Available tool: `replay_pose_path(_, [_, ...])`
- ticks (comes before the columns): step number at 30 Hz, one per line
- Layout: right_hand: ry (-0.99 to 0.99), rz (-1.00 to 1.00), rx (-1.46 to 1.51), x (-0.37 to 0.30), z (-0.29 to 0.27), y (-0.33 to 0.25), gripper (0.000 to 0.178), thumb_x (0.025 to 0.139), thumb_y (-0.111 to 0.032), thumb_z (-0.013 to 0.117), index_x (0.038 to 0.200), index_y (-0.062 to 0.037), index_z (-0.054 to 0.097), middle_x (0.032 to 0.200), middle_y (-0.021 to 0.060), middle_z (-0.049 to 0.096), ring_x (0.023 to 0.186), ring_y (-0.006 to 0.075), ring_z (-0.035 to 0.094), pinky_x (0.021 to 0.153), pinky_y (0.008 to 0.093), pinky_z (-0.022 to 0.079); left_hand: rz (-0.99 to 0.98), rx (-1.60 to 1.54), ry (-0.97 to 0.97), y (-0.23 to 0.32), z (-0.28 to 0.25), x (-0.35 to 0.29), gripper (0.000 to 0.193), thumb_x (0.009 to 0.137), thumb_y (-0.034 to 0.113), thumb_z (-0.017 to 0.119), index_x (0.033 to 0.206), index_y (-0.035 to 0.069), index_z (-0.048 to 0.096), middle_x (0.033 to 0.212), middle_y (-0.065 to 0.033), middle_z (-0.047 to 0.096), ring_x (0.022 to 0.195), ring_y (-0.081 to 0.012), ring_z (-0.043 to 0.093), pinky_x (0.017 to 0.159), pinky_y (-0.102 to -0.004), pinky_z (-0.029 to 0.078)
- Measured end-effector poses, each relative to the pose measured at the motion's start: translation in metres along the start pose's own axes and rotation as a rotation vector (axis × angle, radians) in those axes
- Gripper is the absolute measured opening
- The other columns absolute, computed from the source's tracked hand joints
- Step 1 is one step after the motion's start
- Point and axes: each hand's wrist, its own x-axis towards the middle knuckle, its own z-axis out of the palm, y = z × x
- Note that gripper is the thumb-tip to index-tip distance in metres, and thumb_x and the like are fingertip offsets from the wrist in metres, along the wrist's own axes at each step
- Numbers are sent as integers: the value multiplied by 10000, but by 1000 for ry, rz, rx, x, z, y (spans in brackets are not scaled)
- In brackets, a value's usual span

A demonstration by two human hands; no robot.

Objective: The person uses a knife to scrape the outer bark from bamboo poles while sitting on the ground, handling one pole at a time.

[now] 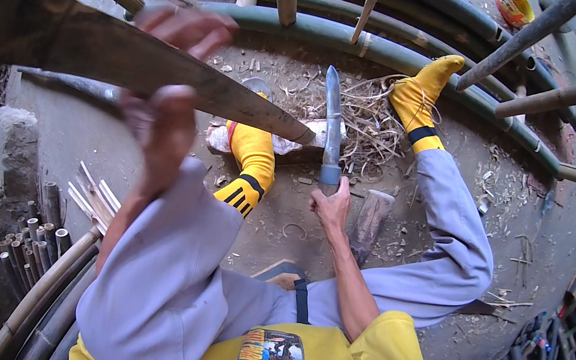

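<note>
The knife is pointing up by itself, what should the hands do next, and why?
Probably bring the bamboo strip in the left hand down toward the knife, which the right hand holds blade-up. The strip's tip sits just beside the blade, not yet touching it.

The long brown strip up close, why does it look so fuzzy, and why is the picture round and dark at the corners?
In the head view the left hand and its bamboo strip are blurred; the knife in the right hand looks sharp. The fisheye lens bends the bamboo poles and blackens the corners.
</note>
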Motion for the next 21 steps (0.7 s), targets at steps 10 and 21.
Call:
replay_pose_path(10, [11,-497,6,-66,-67,-79,425,815,-246,638,1123,-24,447,831,149,623,759,249,637,672,386,495,-61,6,-263,90,18,58,305,890,151,566,1133,-28,529,905,-155,651,856,-279,657,831,-469,529])
replay_pose_path(21, [-205,-723,323,-160,-82,-177,376,878,-247,624,1089,-4,429,724,161,622,660,258,668,548,365,497,-47,-107,-302,128,62,-1,110,916,133,565,898,56,488,648,-55,477,530,-156,471,557,-362,500])
